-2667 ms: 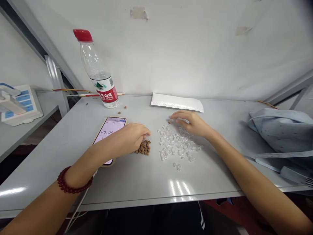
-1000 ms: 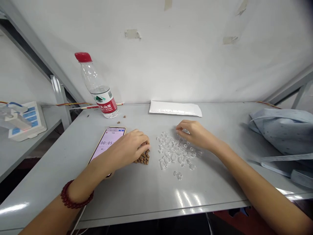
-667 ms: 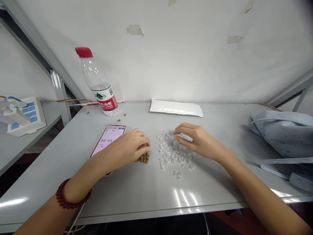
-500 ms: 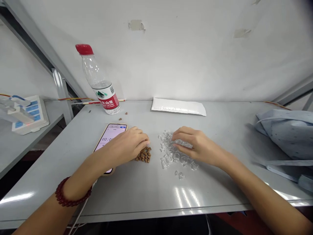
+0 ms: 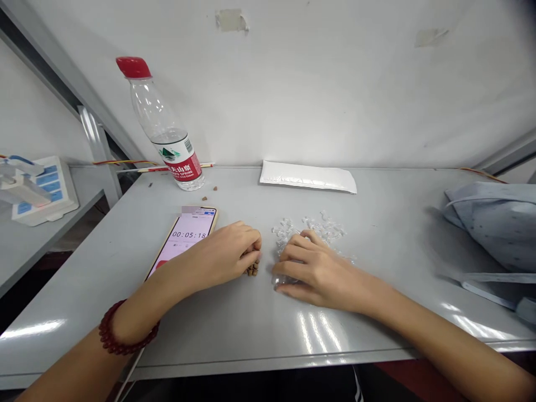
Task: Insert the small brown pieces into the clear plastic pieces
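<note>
The right hand (image 5: 310, 271) has come nearer the counter's (image 5: 234, 329) front edge since half a second ago, baring the far clear pieces (image 5: 326, 226); its fingers spread over the near ones, grip untellable; the left hand (image 5: 230, 251) curls over the brown pieces (image 5: 253, 269), grip likewise hidden; clear pieces lie at mixed angles, both piles partly covered, uncountable; beyond, one phone (image 5: 190, 231) slants far-right, two stray brown bits (image 5: 205, 199), one bottle (image 5: 176, 151), one white packet (image 5: 307, 177) lying left-to-right.
</note>
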The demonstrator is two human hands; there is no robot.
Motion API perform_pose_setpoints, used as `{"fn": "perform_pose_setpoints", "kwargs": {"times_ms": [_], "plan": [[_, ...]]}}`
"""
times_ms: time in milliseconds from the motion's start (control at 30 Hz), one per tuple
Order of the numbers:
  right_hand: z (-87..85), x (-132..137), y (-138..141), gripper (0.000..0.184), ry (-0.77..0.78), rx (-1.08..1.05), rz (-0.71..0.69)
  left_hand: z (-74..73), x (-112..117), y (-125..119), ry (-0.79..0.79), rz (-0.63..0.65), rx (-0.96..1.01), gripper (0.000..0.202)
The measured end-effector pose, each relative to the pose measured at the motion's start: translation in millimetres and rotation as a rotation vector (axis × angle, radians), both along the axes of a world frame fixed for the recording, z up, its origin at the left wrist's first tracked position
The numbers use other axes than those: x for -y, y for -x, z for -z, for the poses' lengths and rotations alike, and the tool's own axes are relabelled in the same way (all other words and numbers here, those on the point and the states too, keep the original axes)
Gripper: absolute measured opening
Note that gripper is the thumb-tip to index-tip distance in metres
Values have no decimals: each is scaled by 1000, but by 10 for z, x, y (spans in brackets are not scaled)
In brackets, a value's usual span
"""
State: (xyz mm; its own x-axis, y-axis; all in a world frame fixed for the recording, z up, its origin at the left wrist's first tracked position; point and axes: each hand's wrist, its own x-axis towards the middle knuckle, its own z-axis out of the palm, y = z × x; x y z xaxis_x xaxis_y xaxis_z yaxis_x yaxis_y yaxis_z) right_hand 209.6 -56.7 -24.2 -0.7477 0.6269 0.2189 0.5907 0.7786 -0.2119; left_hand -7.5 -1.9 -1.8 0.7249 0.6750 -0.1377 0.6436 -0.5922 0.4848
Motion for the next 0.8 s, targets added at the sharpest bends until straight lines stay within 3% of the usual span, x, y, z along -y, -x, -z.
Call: {"fn": "perform_pose_setpoints", "kwargs": {"times_ms": [133,433,800], "plan": [[5,-2,5,20,30,-40,1,-8,12,-13,9,-16,10,19],[29,-1,56,24,-4,-2,45,-39,23,-79,26,-52,-7,12],[17,25,82,26,-69,18,64,58,14,-48,-97,-36,15,8]]}}
